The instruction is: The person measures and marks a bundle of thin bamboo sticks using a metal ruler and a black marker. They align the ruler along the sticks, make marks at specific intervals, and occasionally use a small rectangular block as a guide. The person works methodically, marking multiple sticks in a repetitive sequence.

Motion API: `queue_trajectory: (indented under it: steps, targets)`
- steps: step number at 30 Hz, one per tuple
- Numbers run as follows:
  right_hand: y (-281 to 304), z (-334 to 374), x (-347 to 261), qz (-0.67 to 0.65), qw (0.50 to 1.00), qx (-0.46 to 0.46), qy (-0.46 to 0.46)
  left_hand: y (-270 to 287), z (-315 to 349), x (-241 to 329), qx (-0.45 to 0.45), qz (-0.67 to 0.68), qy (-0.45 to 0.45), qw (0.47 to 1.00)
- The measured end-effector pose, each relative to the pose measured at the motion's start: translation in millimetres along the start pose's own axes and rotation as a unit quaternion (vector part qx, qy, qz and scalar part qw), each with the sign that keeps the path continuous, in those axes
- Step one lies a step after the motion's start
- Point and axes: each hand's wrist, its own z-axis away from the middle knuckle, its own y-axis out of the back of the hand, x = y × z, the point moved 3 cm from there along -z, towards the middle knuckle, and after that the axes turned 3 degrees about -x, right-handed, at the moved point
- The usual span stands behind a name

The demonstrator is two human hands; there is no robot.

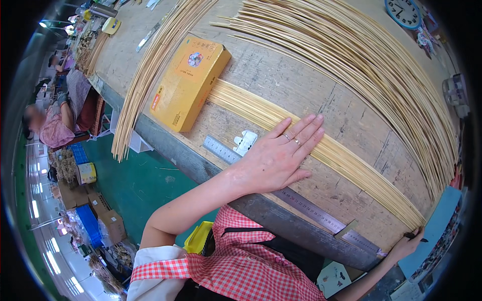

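A flat row of thin bamboo sticks (361, 173) runs across the wooden table, side by side. My left hand (286, 153) lies flat on the row, fingers stretched out, with rings on it. At the sticks' right end my right hand (405, 247) is closed round a small, dark, pen-like thing (414, 235); its exact kind is too small to tell. The row's far left end meets a yellow box (188, 83). A metal ruler (321, 215) lies along the table's near edge, partly under my left forearm. Close to my left wrist sits a white plastic piece (245, 142).
A large bundle of long sticks (351, 55) curves along the far side. Another bundle (153, 67) lies left of the box and overhangs the edge. A metal stop (346, 229) crosses the ruler. A round clock (402, 13) stands far right. Another person (60, 120) sits at left.
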Motion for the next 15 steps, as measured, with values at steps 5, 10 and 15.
queue_trajectory:
  steps: [5, 10, 15]
  targets:
    - [0, -1, -1, 0.014, 1.000, 0.000, 0.012, -1, 0, 0, 0.000, 0.003, 0.002, 1.000]
    - [0, -3, -6, -0.027, 0.999, 0.006, 0.022, 0, 0, 0, -0.001, -0.001, 0.003, 1.000]
    - [3, -3, -12, -0.051, 0.998, -0.006, 0.026, -1, 0, 0, 0.003, -0.001, 0.000, 1.000]
